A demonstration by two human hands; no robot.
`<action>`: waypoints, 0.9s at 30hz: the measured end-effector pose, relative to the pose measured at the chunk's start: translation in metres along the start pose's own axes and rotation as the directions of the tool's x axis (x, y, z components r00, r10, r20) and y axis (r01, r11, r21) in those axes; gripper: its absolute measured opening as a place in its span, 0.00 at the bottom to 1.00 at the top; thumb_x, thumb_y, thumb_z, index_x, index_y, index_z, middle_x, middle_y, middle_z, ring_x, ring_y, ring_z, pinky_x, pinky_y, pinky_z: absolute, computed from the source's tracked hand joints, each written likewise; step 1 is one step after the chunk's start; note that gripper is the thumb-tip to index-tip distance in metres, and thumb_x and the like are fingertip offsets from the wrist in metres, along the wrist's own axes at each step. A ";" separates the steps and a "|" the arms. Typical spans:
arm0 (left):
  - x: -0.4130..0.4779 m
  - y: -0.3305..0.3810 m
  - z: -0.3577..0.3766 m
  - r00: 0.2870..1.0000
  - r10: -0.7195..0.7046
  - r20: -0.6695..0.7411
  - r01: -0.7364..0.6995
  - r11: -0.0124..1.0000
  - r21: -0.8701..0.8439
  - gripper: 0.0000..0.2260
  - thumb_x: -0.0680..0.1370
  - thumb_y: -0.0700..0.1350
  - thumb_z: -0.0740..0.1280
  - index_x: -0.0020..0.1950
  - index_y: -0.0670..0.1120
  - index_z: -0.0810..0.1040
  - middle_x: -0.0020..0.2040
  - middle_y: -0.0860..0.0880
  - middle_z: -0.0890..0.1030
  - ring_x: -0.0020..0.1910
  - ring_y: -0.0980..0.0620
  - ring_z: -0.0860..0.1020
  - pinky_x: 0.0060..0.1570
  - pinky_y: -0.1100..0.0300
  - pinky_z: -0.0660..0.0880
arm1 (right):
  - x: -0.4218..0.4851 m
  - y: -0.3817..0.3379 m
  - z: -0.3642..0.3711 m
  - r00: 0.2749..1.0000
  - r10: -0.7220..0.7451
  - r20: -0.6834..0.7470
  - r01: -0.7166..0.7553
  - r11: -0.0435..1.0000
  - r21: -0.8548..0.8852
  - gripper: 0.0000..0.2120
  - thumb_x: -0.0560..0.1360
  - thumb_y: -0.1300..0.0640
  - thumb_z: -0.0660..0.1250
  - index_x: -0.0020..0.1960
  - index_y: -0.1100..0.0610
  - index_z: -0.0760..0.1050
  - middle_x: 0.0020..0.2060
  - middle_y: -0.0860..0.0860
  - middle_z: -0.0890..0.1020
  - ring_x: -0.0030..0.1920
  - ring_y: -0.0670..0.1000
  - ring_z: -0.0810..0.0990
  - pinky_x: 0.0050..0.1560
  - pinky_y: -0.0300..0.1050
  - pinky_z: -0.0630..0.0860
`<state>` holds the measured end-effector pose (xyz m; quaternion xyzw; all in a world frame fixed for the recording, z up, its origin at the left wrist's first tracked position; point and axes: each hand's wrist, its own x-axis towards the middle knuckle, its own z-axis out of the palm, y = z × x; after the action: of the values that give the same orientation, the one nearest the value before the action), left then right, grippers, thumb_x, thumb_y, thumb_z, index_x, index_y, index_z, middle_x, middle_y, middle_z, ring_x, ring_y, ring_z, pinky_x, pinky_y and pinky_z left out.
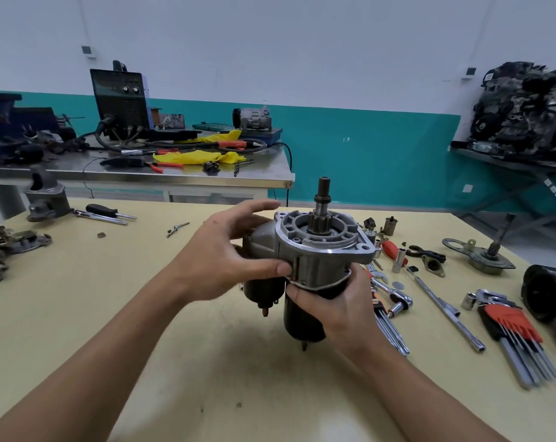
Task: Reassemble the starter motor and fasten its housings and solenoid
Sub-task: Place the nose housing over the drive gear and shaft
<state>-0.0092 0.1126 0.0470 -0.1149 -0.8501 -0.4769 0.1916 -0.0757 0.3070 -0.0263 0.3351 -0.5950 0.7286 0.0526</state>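
Two-handed hold: grey cast-metal and black starter motor [314,260], upright, lifted above pale yellow worktable [142,314]
Left hand [219,260]: curved round black cylindrical solenoid [263,288] side, thumb pressed on housing seam
Right hand [334,301]: wrapped round black motor body from below
Toothed pinion shaft [322,199]: pointing up
Table, right: red-holdered hex key set [512,323], chrome ratchet [394,296]

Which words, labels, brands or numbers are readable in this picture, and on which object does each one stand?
No text can be read.
Welding machine, front panel: markings too blurred.
Orange label on the nearer hex key set: print too small.
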 end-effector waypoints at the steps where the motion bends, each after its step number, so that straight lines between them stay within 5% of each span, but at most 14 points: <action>1: 0.000 -0.003 -0.010 1.000 -0.017 0.009 0.017 1.000 -0.004 0.38 0.60 0.60 0.80 0.68 0.63 0.71 0.59 0.60 0.82 0.59 0.62 0.79 0.53 0.67 0.79 | -0.001 0.000 0.000 1.000 -0.005 0.000 0.005 1.000 0.002 0.31 0.61 0.53 0.81 0.62 0.59 0.77 0.54 0.52 0.85 0.56 0.52 0.83 0.52 0.41 0.80; 4: 0.001 -0.026 -0.037 0.986 -0.068 -0.151 0.081 0.994 0.077 0.28 0.67 0.59 0.79 0.65 0.60 0.76 0.54 0.59 0.84 0.56 0.63 0.80 0.48 0.70 0.78 | -0.003 -0.002 -0.001 0.999 -0.034 -0.010 0.034 0.999 0.008 0.27 0.62 0.55 0.80 0.60 0.55 0.78 0.53 0.48 0.85 0.55 0.48 0.83 0.50 0.35 0.78; 7: 0.002 -0.065 -0.044 0.932 -0.145 -0.333 0.261 0.905 0.336 0.14 0.76 0.49 0.74 0.60 0.50 0.81 0.53 0.54 0.84 0.51 0.56 0.81 0.52 0.57 0.78 | -0.005 -0.006 -0.001 0.998 -0.054 -0.016 0.054 0.998 -0.014 0.24 0.63 0.55 0.79 0.58 0.48 0.79 0.54 0.47 0.85 0.55 0.47 0.83 0.50 0.34 0.78; 10: 0.004 -0.089 -0.034 0.950 -0.272 -0.152 0.308 0.756 0.578 0.12 0.79 0.45 0.70 0.63 0.52 0.80 0.62 0.52 0.80 0.57 0.54 0.77 0.57 0.58 0.73 | -0.007 -0.006 -0.002 0.997 -0.068 -0.034 0.067 0.997 -0.028 0.25 0.62 0.54 0.79 0.58 0.50 0.79 0.54 0.47 0.85 0.55 0.48 0.83 0.51 0.36 0.79; 13: 0.010 -0.089 -0.019 0.957 -0.263 0.120 0.116 0.729 0.675 0.18 0.80 0.40 0.65 0.67 0.58 0.77 0.69 0.58 0.74 0.67 0.54 0.70 0.66 0.57 0.68 | -0.010 -0.006 -0.004 0.996 -0.080 -0.037 0.078 0.996 -0.043 0.29 0.62 0.52 0.79 0.61 0.53 0.77 0.56 0.47 0.84 0.58 0.48 0.82 0.54 0.37 0.78; 16: 0.018 -0.084 -0.005 0.923 -0.269 0.277 -0.021 0.680 0.733 0.19 0.81 0.38 0.63 0.65 0.60 0.78 0.68 0.62 0.74 0.67 0.56 0.70 0.63 0.54 0.71 | -0.011 -0.009 -0.007 0.995 -0.094 -0.030 0.093 0.995 -0.047 0.27 0.62 0.52 0.79 0.60 0.51 0.77 0.55 0.45 0.84 0.57 0.47 0.82 0.53 0.35 0.78; 20: 0.020 -0.080 -0.003 0.912 -0.315 0.264 -0.001 0.641 0.767 0.13 0.80 0.43 0.67 0.60 0.58 0.81 0.58 0.59 0.81 0.58 0.54 0.75 0.57 0.54 0.75 | -0.009 -0.011 -0.011 0.996 -0.078 -0.045 0.075 0.995 -0.060 0.26 0.61 0.51 0.78 0.58 0.54 0.79 0.52 0.47 0.85 0.54 0.47 0.83 0.50 0.35 0.78; 24: 0.020 -0.077 -0.007 0.901 -0.352 0.255 0.037 0.646 0.762 0.14 0.80 0.43 0.68 0.62 0.58 0.79 0.50 0.58 0.81 0.52 0.54 0.78 0.53 0.55 0.76 | -0.009 -0.012 -0.011 0.996 -0.082 -0.047 0.079 0.994 -0.070 0.23 0.61 0.52 0.78 0.56 0.47 0.80 0.51 0.43 0.85 0.53 0.43 0.83 0.49 0.32 0.77; 27: 0.023 -0.075 -0.006 0.883 -0.391 0.259 0.076 0.665 0.743 0.13 0.79 0.41 0.69 0.61 0.55 0.80 0.45 0.59 0.79 0.47 0.54 0.77 0.48 0.59 0.74 | -0.009 -0.010 -0.011 0.997 -0.060 -0.043 0.057 0.997 -0.058 0.27 0.61 0.51 0.79 0.59 0.55 0.79 0.53 0.46 0.85 0.54 0.46 0.83 0.50 0.34 0.78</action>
<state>-0.0566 0.0683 0.0021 -0.0132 -0.9950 -0.0967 -0.0201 -0.0682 0.3226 -0.0237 0.3344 -0.6041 0.7169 0.0968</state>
